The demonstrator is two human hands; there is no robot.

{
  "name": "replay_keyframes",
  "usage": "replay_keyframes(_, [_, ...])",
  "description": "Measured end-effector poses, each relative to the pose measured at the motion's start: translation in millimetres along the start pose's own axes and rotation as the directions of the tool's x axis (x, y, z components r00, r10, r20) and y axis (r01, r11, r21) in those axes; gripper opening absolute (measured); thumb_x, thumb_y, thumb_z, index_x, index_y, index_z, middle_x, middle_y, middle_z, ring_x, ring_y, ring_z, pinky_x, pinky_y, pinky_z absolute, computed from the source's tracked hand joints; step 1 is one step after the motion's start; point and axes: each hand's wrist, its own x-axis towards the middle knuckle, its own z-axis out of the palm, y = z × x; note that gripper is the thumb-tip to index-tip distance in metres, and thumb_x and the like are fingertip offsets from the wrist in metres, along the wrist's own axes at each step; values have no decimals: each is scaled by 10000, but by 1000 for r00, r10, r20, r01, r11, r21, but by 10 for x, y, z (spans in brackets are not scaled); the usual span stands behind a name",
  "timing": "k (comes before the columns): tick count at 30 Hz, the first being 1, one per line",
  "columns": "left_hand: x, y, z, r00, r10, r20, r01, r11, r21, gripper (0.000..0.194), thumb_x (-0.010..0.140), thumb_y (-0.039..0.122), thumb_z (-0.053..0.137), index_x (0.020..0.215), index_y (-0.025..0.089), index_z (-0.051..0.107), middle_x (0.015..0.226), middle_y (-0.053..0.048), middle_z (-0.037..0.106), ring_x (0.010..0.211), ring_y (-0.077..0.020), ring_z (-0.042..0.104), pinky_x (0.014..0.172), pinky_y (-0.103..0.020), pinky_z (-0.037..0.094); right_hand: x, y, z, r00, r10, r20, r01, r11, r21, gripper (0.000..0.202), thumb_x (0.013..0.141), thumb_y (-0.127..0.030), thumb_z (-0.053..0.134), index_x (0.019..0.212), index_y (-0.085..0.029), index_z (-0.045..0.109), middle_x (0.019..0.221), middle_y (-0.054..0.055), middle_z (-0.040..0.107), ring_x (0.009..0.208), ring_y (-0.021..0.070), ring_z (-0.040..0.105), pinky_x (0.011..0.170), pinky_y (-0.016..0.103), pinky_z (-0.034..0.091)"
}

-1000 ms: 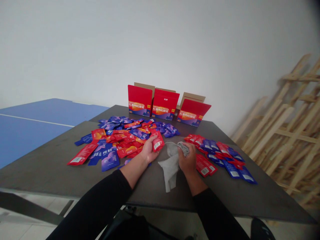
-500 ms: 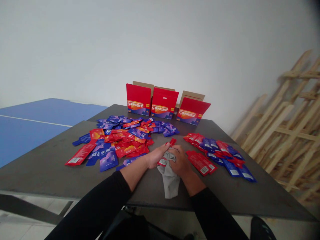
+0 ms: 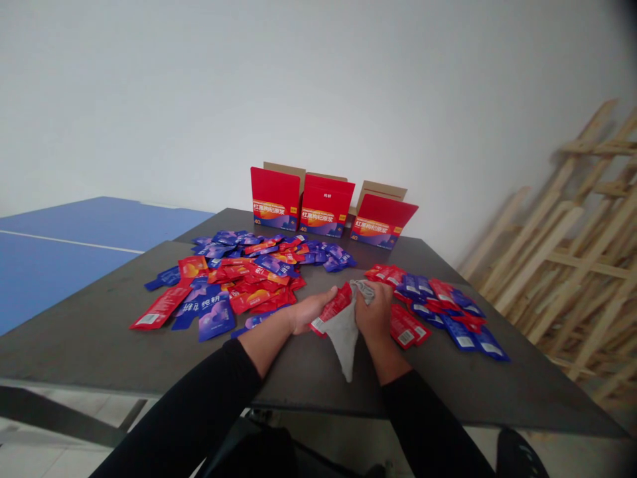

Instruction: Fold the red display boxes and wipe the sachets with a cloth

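Note:
Above the near part of the table, my left hand (image 3: 309, 312) is closed on a red sachet (image 3: 339, 302), its printed back facing up. A grey cloth (image 3: 343, 335) is bunched in my closed right hand (image 3: 374, 311), beside the sachet's right edge, with its lower corner hanging down. To the left of my hands lies a mixed heap of red sachets (image 3: 249, 271) and blue-purple sachets (image 3: 217, 316). On the right, several red and blue sachets (image 3: 417, 287) lie in overlapping rows, back sides up.
Three open red cartons (image 3: 276, 196) stand along the table's far side, near the wall. The dark grey table (image 3: 164, 358) reaches toward a blue table (image 3: 74, 252) at the left. Wooden frames (image 3: 572, 265) lean on the wall at the right.
My right hand has moved right with the cloth, which slid off the sachet's face. More of the red sachet shows now. My left hand has stayed nearly in place.

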Motion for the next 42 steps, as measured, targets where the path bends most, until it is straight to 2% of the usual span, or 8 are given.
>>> replay_keyframes(6, [15,150,-57,988,77,-135,-106,967,-230,467,854,617,525,866,161,627,704,-29,669,527,-138,595,511,-244,460,-80,-163,-44,980,-165,110,148,978,150,248,814,-224,582,1062,-208,588,1047,88,533,1011,234,551,911,439,496])
replay_keyframes(12, [21,31,-13,997,-70,-24,64,976,-209,645,812,766,410,644,164,569,605,-60,632,596,-181,621,670,-306,506,-268,-344,-14,762,-478,438,323,865,384,330,776,-195,626,1100,-248,593,1058,68,540,998,210,571,864,362,530])
replay_keyframes(18, [4,-93,129,993,-88,78,93,993,-66,720,783,800,413,949,148,669,883,-107,716,918,-247,662,878,-366,459,-188,-219,25,938,-264,224,232,960,158,223,842,-248,584,1064,-220,584,1047,88,531,1009,226,556,897,422,508])
replay_keyframes(22, [-37,-113,164,986,-130,107,131,991,-4,690,776,751,508,1073,148,662,956,-118,721,921,-246,664,901,-373,449,-101,-112,48,991,-107,77,103,993,58,203,876,-342,558,1016,-198,584,1015,93,539,983,230,550,898,439,494])
replay_keyframes(27, [-100,-21,95,992,-91,91,97,993,-70,338,777,330,713,1045,133,655,859,-70,714,728,-173,663,779,-293,479,-43,-22,28,995,97,30,-97,995,11,249,889,-380,516,1010,-172,581,1011,103,528,960,234,550,902,430,476])
replay_keyframes(31, [-148,142,58,985,-25,172,68,965,-254,294,859,342,605,999,85,639,842,-95,683,612,-129,602,638,-258,483,-90,45,63,968,224,111,-220,974,-50,303,850,-398,553,1044,-167,589,1047,118,507,977,254,541,930,465,467])
replay_keyframes(37, [-69,185,99,978,196,-68,-205,858,-471,351,932,383,486,1104,99,598,1015,-139,682,949,-221,672,904,-376,509,-210,-7,129,951,-27,307,-6,994,107,328,937,-355,379,1107,-194,609,1219,131,479,1169,251,483,1027,484,425])
replay_keyframes(42, [70,49,151,945,267,-187,-322,856,-405,335,904,450,553,1023,139,590,992,-119,673,923,-213,679,893,-377,520,-254,-118,106,932,-22,362,-45,983,177,370,928,-433,444,1184,-184,539,1037,102,589,915,223,571,861,459,511])
